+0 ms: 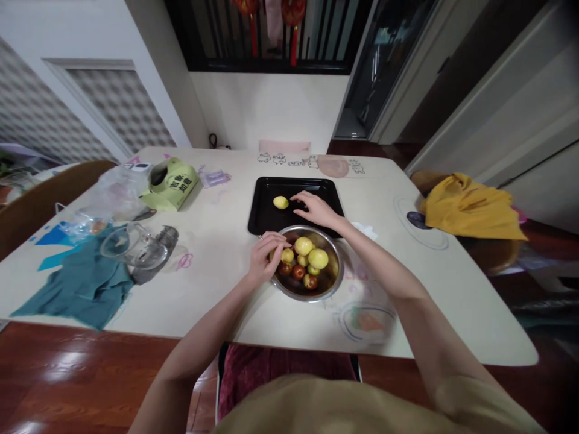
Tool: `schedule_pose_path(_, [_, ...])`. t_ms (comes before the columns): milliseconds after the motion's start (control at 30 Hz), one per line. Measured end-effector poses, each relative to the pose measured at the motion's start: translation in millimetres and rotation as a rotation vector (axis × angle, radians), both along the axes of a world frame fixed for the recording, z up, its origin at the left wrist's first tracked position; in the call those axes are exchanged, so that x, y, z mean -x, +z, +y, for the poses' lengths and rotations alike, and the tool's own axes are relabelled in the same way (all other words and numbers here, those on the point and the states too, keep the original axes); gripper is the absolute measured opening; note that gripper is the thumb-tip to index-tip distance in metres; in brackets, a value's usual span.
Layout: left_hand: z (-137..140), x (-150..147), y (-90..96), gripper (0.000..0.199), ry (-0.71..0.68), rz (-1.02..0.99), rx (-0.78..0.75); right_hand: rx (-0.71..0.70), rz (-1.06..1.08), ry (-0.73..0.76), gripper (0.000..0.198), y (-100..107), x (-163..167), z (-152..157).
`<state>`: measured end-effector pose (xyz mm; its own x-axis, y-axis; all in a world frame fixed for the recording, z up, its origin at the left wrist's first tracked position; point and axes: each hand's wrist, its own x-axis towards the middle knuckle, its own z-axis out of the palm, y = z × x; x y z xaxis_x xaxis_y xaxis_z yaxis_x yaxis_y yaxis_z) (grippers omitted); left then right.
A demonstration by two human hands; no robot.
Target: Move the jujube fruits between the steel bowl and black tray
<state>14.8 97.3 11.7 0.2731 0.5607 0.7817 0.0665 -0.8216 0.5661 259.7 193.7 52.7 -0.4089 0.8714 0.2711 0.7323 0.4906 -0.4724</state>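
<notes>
A steel bowl stands on the table in front of me, holding two larger yellow lemons, smaller yellow-green fruits and several reddish-brown jujubes. My left hand is at the bowl's left rim, fingers curved over the edge with the thumb towards the inside. Behind the bowl is a black baking tray, on which a single lemon lies. Just right of that lemon, my right hand hovers over the tray, fingers apart and nothing in them.
On the left are a teal cloth, a glass jug on its side, a clear plastic bag and a green paper box. A yellow cloth hangs over a chair at the right. The white table bears drawings.
</notes>
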Motion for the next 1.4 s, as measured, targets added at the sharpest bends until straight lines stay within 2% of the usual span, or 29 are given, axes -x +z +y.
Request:
schedule_pose_path(100, [0.6,-0.5,-0.1,0.027,-0.002,0.000,-0.017,0.028,-0.115,0.011,0.047,-4.3,18.2,31.3])
schedule_pose_path(200, [1.4,-1.4,-0.9,0.026,-0.002,-0.018,-0.043,0.079,-0.203,0.010,0.051,-7.2,32.0,49.4])
schedule_pose_path(433, [2.8,-3.1,-3.7,0.024,-0.029,-0.020,-0.053,0.081,-0.239,-0.035,0.044,-12.0,40.9,53.2])
schedule_pose_path(533, [1.7,-3.0,-3.0,0.021,-0.015,-0.024,-0.043,0.035,-0.151,-0.022,0.044,-5.3,36.7,38.8])
schedule_pose_path(633, [1.4,-2.0,-2.4,0.018,0.068,-0.008,0.006,-0.025,0.014,0.023,0.045,9.3,31.7,11.0])
schedule_pose_path(733, [4.0,-1.2,-2.8,0.035,0.144,-0.061,0.100,-0.073,0.157,0.097,0.045,27.4,29.9,-29.6])
schedule_pose_path(867, [7.9,-1.5,-3.1,0.064,0.029,-0.121,0.223,-0.109,0.210,0.139,0.042,42.3,33.1,-85.1])
schedule_pose_path(967, [7.0,-2.4,-1.9,0.059,-0.070,-0.099,0.225,-0.110,0.207,0.133,0.039,41.9,35.8,-113.4])
schedule_pose_path(1067, [4.8,-3.2,0.2,0.046,-0.099,-0.090,0.198,-0.097,0.201,0.117,0.036,37.4,35.2,-128.2])
schedule_pose_path(1167, [4.7,-2.4,3.3,0.042,-0.137,-0.068,0.170,-0.074,0.196,0.155,0.038,36.3,30.1,-135.0])
schedule_pose_path(1267, [6.9,1.6,9.7,0.037,-0.168,-0.024,0.131,-0.050,0.173,0.198,0.041,42.2,21.2,-138.6])
schedule_pose_path(1400, [9.6,10.4,22.9,0.036,-0.224,0.112,0.051,-0.046,0.145,0.158,0.037,54.6,6.6,-140.5])
